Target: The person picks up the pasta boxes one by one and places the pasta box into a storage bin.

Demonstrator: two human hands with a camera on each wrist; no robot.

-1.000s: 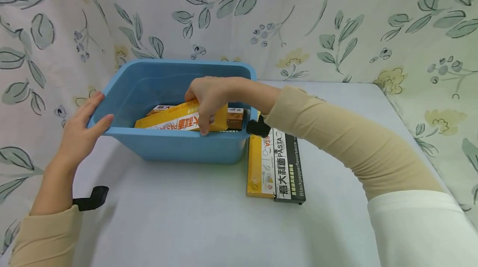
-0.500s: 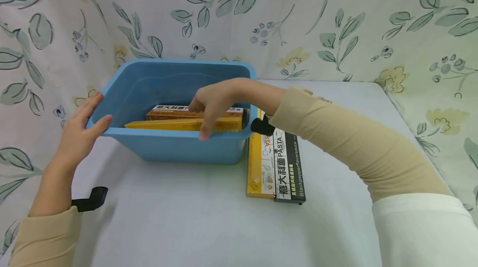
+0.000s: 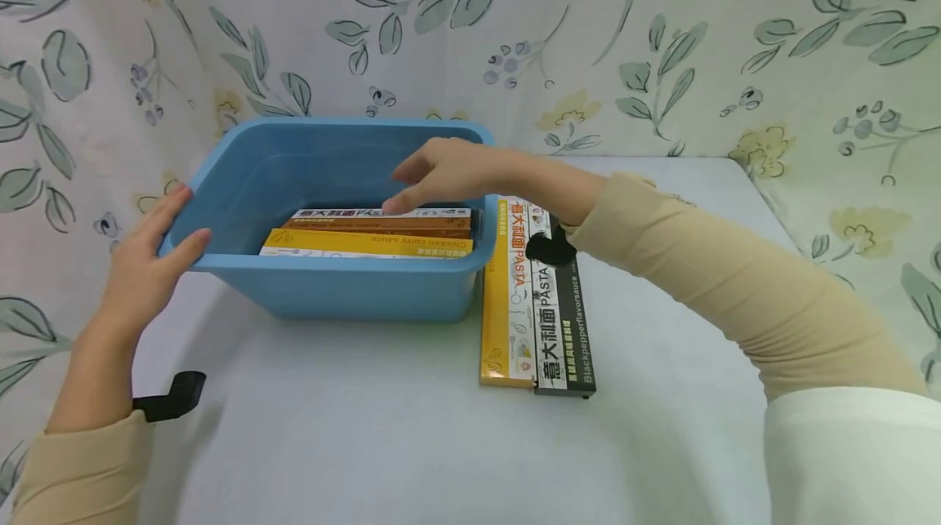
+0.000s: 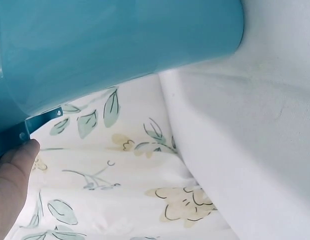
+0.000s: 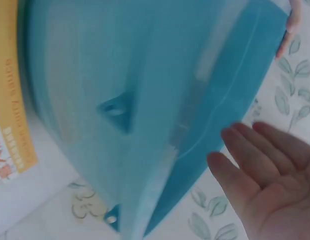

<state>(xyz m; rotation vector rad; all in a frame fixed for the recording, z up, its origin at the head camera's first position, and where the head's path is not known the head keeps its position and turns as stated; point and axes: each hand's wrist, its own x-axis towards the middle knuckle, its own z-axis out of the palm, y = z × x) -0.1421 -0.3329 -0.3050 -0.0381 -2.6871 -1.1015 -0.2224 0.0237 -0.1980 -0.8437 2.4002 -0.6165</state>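
A blue plastic bin (image 3: 367, 292) stands on the table. My left hand (image 3: 147, 264) grips its left rim, with the thumb over the edge; in the left wrist view its fingertips lie beneath a rim bracket (image 4: 42, 121). Inside the bin, a yellow pasta box (image 3: 360, 242) marked chicken curry sauce lies along the front wall. Behind it is a brown pasta box (image 3: 426, 224) with a white strip. My right hand (image 3: 448, 170) hovers above the bin's right part, fingers loosely extended and holding nothing; its palm (image 5: 280, 205) shows bare in the right wrist view.
Right of the bin, a yellow pasta box (image 3: 495, 337) and a black pasta box (image 3: 577, 345) lie side by side on the white table (image 3: 367, 427). Floral cloth (image 3: 544, 43) hangs behind and at both sides. A dark wrist mount (image 3: 172, 398) sits on the left forearm.
The yellow box first tilted in my right hand's grip and now lies in the bin's front. The right hand has let go and risen up and right. The left hand stays at the rim.
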